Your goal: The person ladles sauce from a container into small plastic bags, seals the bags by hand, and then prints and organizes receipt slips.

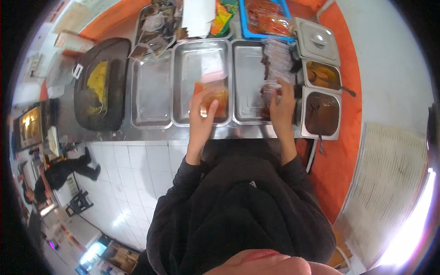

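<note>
My left hand (201, 111) is over the middle steel tray (185, 65), with its thumb and fingers around a clear packet of orange-red food (221, 99). A packet with a white and pink top (211, 65) lies just beyond it in that tray. On the right, my right hand (283, 106) touches the near end of a row of clear packets with dark contents (276, 62). This row runs along the right side of the right steel tray (247, 79). Blur hides whether the right fingers grip a packet.
A third steel tray (151, 92) and a dark tub with yellow food (98, 86) stand left. Behind are a blue bin of red packets (266, 17) and a bin of dark packets (154, 24). Sauce pans (322, 113) with ladles stand right. Another person (58, 178) is far left.
</note>
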Demonstrator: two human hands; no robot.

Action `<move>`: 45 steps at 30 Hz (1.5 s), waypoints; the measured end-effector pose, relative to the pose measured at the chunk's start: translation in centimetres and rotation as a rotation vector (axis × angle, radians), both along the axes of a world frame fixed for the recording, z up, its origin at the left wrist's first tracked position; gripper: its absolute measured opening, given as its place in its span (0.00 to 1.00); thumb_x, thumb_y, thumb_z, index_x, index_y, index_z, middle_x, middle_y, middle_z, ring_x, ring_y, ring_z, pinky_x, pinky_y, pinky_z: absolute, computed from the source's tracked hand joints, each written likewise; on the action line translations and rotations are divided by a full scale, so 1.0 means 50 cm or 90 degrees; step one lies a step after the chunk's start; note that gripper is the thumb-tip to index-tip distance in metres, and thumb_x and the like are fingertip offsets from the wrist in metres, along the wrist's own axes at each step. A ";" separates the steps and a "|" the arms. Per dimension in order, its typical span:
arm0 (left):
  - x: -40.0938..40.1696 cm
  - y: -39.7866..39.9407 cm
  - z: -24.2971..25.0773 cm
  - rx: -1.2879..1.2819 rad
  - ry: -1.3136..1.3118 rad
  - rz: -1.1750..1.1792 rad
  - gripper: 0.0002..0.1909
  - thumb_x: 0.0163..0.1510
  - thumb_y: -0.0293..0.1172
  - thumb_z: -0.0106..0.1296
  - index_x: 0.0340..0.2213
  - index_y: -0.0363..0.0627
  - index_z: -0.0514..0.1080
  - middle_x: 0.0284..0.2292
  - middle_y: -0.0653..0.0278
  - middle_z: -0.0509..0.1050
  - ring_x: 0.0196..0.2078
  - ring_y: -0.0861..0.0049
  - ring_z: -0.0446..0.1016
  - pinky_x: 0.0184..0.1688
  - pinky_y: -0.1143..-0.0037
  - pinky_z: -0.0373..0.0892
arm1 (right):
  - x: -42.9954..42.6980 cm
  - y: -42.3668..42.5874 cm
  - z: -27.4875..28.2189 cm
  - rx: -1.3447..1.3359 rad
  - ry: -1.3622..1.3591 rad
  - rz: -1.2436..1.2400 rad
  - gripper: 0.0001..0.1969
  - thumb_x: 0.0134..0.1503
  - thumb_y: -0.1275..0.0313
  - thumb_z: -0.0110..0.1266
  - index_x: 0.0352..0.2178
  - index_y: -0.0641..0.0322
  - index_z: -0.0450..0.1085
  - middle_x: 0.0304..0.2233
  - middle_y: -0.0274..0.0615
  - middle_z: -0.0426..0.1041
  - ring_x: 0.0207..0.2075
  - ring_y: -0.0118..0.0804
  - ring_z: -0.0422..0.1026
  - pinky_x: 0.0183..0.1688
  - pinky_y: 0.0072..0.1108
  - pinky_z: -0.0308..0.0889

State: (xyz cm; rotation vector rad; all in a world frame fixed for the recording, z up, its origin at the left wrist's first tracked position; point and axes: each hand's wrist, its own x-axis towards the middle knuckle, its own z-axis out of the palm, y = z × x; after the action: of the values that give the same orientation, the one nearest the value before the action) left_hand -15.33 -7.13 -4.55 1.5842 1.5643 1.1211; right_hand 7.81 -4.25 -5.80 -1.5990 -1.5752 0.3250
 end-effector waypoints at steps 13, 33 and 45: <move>-0.151 -0.028 -0.028 -0.060 -0.151 0.157 0.14 0.57 0.27 0.50 0.45 0.41 0.70 0.34 0.64 0.76 0.40 0.81 0.72 0.46 0.77 0.64 | -0.284 0.275 -0.176 -0.103 -0.349 0.318 0.08 0.50 0.78 0.47 0.31 0.65 0.71 0.35 0.51 0.72 0.39 0.51 0.71 0.41 0.35 0.66; -0.265 0.152 0.023 -0.253 -0.365 -0.241 0.21 0.51 0.19 0.56 0.47 0.41 0.66 0.28 0.65 0.75 0.35 0.82 0.74 0.40 0.81 0.68 | -0.406 0.024 0.074 -0.187 0.528 -0.033 0.07 0.55 0.75 0.56 0.32 0.68 0.67 0.24 0.40 0.74 0.26 0.26 0.74 0.26 0.17 0.70; -0.196 0.132 0.014 -0.285 -0.357 -0.419 0.23 0.48 0.21 0.58 0.46 0.39 0.65 0.32 0.64 0.74 0.35 0.82 0.73 0.41 0.79 0.67 | -0.346 -0.086 0.063 -0.305 0.447 0.016 0.09 0.59 0.73 0.51 0.33 0.74 0.71 0.28 0.39 0.75 0.31 0.25 0.73 0.36 0.19 0.70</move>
State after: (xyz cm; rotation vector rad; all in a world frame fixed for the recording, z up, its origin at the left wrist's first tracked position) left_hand -25.11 -0.53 -3.87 1.1932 0.7575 0.6894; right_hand -9.48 -8.53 -2.63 -1.5544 -1.0059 1.2041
